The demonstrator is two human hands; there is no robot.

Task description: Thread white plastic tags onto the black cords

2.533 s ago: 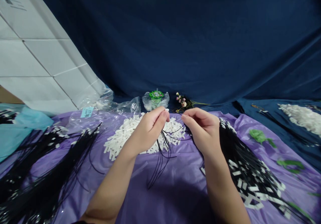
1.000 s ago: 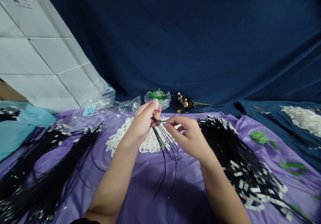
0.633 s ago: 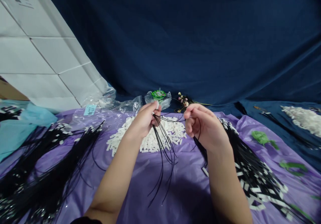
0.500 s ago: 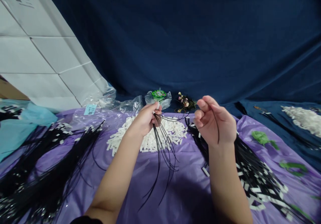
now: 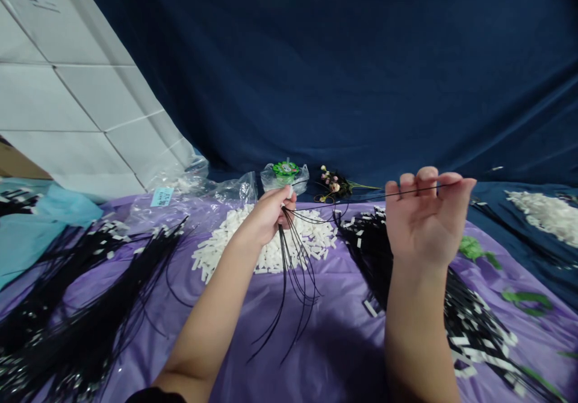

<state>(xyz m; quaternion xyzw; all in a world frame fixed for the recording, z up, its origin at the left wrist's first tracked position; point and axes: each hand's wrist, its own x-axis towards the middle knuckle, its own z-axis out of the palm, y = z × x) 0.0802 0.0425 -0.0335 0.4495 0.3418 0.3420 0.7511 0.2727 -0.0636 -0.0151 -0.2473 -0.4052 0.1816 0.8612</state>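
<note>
Above a heap of small white pieces (image 5: pixel 316 239), my left hand (image 5: pixel 271 213) is closed round several thin black cords (image 5: pixel 285 270), whose free ends hang down over the purple sheet. A white piece shows at its fingertips. To the right my right hand (image 5: pixel 427 216) is raised, palm in view, with a single black cord (image 5: pixel 374 197) pinched between thumb and index finger. That cord stretches across toward my left hand. The other fingers of my right hand point up.
Black cord bundles with white tips lie on the purple sheet (image 5: pixel 343 355) at left (image 5: pixel 103 306) and right (image 5: pixel 370 252). Behind are clear plastic bags, a green round item (image 5: pixel 286 169) and small flowers (image 5: pixel 333 183). More white pieces (image 5: pixel 544 213) lie far right.
My right hand has moved right and turned its palm more into view, with its fingers straighter. The cord it holds now stretches out sideways. My left hand has barely moved.
</note>
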